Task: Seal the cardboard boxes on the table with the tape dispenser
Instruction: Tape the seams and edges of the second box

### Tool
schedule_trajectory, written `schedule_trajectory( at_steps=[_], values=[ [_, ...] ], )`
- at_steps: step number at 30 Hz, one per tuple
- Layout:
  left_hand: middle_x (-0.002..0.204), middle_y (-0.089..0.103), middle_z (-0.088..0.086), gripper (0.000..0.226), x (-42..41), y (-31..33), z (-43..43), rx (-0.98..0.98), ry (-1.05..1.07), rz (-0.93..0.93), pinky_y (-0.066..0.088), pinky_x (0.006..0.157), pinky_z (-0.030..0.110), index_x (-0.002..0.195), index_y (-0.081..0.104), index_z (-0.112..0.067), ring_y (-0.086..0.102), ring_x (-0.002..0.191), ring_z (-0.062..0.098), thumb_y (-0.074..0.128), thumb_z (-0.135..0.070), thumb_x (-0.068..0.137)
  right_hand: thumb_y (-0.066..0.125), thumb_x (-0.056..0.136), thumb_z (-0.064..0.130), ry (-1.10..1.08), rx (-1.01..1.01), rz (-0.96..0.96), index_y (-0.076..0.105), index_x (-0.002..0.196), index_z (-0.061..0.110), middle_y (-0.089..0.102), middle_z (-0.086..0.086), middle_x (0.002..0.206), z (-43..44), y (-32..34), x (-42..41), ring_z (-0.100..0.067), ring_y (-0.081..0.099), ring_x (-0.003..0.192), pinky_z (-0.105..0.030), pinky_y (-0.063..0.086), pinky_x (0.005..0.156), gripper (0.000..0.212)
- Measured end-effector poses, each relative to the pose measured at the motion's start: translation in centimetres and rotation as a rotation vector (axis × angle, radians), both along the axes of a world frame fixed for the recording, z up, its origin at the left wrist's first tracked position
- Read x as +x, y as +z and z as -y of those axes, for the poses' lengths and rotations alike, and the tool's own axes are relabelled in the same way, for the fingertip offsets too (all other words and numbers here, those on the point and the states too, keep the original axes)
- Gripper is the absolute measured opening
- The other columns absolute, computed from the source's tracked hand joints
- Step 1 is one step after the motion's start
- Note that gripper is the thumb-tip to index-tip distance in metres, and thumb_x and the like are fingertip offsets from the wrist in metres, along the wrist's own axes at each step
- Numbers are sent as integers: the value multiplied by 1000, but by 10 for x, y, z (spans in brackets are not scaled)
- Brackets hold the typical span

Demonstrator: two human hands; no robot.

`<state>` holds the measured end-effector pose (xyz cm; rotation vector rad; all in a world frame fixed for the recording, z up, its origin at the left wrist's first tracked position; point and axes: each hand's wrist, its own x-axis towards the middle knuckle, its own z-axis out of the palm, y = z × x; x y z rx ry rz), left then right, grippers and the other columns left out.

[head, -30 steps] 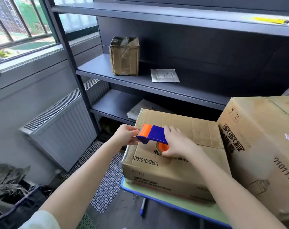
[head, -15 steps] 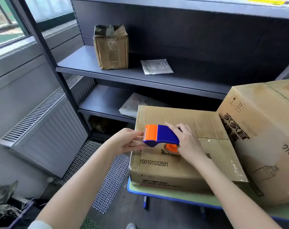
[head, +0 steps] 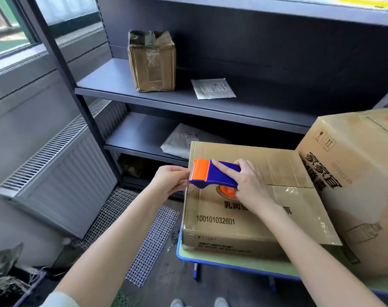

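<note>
Dark metal shelving (head: 188, 100) behind the flat cardboard box (head: 244, 220), with a white radiator (head: 62, 165) well to its left and a blue-edged table (head: 210, 258) beneath it. Just right of the flat box, touching it, a taller cardboard box (head: 355, 196).

At the flat box's left top edge: the tape dispenser (head: 213, 175), blue body, orange nose pointing left, just past the edge. Resting on the lid or hovering just above it, impossible to say. Right hand (head: 253, 187) wrapped round the blue body from the right, fingers curled over the top. Left hand (head: 168, 182) just left of the box, thumb and fingers pinched at the toothed nose, probably on the loose tape end, though too clear to make out for sure.

Likely step: starting a strip at the box's left side wall. To do it well: anchor the end low on that wall and press it flat with the left thumb. Then draw the dispenser rightward along the centre seam, strip straddling both flaps evenly. Keep the tension steady against wrinkles, and run past the right edge before cutting on the teeth.

Look of the flat box: brown, low and wide, with black characters and a number printed on top. Flaps shut along a left-to-right seam, glossy clear tape already on the near flap and at the left corner.
</note>
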<state>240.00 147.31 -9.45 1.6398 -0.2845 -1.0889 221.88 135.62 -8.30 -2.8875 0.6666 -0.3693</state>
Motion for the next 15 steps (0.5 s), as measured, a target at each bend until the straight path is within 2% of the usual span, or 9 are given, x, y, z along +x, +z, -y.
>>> schedule_trajectory(
  at_steps=[2,5,9,12,15],
  values=[
    [58,64,1,7,3,1,-2,-21,37,29,52,70,22,86,72,-5,52,53,5,65,-8,87,65,85,16,22,-9,-46,23,146,32,47,-14,115,2,8,9,-27,45,107,-34,40,83,76],
    [57,64,-2,8,10,4,-3,-24,74,94,51,63,18,80,71,-9,51,52,4,66,-8,86,51,93,16,73,-35,-121,10,146,41,39,-7,119,9,19,21,-21,37,112,-28,34,87,72],
    [58,57,3,14,40,5,-13,-14,257,216,46,48,8,73,64,-7,51,41,-2,65,-5,87,47,94,11,65,-85,-135,10,144,47,36,-2,107,31,29,17,-20,38,106,-26,31,81,72],
    [47,59,-6,12,51,0,-14,15,243,224,46,48,8,75,64,-5,53,41,-1,63,-2,86,44,94,11,47,-102,-184,11,143,50,27,1,100,46,35,10,-19,36,101,-26,30,81,71],
    [55,58,1,14,44,-17,0,70,214,278,42,49,15,70,66,-6,47,50,8,65,-6,84,43,96,14,60,-146,-211,14,144,50,29,0,100,52,31,9,-16,29,93,-27,27,79,66]
  ],
)
